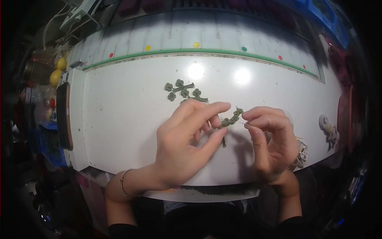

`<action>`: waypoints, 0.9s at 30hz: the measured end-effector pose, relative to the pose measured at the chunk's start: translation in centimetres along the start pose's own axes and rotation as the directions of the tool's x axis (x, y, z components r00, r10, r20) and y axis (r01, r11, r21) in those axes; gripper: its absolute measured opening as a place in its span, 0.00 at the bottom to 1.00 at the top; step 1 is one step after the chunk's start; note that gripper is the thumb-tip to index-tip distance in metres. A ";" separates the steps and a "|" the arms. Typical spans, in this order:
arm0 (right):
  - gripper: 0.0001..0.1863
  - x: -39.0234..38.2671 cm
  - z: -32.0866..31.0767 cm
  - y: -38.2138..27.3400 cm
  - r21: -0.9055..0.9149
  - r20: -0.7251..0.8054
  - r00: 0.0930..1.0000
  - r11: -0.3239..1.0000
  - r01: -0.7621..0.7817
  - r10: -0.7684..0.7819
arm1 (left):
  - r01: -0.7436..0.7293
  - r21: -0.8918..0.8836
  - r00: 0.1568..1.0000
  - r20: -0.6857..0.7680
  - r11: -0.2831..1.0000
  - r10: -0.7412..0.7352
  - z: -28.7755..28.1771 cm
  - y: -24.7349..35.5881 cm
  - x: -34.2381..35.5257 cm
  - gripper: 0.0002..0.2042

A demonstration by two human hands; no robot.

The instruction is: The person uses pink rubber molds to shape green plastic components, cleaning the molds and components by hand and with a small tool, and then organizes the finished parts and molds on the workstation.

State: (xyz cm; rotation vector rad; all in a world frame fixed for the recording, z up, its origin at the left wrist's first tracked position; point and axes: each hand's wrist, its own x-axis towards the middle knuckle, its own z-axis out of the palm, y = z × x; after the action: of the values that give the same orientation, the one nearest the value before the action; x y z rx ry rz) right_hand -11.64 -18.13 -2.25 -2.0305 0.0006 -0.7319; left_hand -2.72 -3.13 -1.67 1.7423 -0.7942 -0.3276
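Green knotted cord (234, 118) sits just right of frame centre, its lower end pinched in the left hand (181, 133); the right hand (274, 139) pinches a thin strand (241, 122). Guiding strand to cord seems underway, calling next for steady aim.

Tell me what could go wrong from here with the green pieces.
The thin, needle-like thing pinched in the right hand points toward the left hand, so a slip might prick it. The small green piece held in the left hand could twist loose. Clover-shaped green pieces lie on the white table just beyond that hand, which may nudge them.
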 end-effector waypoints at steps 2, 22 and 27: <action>0.08 -0.1 0.2 0.0 0.023 -0.013 1.000 0.999 -0.026 0.026 | -0.037 0.031 0.999 -0.027 0.999 0.038 -0.1 0.1 0.0 0.17; 0.06 -0.2 0.3 0.4 0.158 -0.026 0.990 0.979 -0.132 0.138 | 0.069 0.229 0.994 0.069 0.971 -0.087 -0.7 -0.7 0.8 0.17; 0.06 -0.2 0.0 0.1 0.153 -0.015 0.986 0.975 -0.162 0.166 | -0.123 0.378 0.965 0.262 0.918 0.022 0.4 -1.2 0.2 0.18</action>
State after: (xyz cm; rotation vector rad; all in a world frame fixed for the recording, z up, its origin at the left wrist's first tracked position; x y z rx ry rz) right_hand -11.77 -18.08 -2.40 -1.8505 0.1240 -0.6367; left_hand -2.38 -3.46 -2.91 2.0631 -1.1718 -0.3631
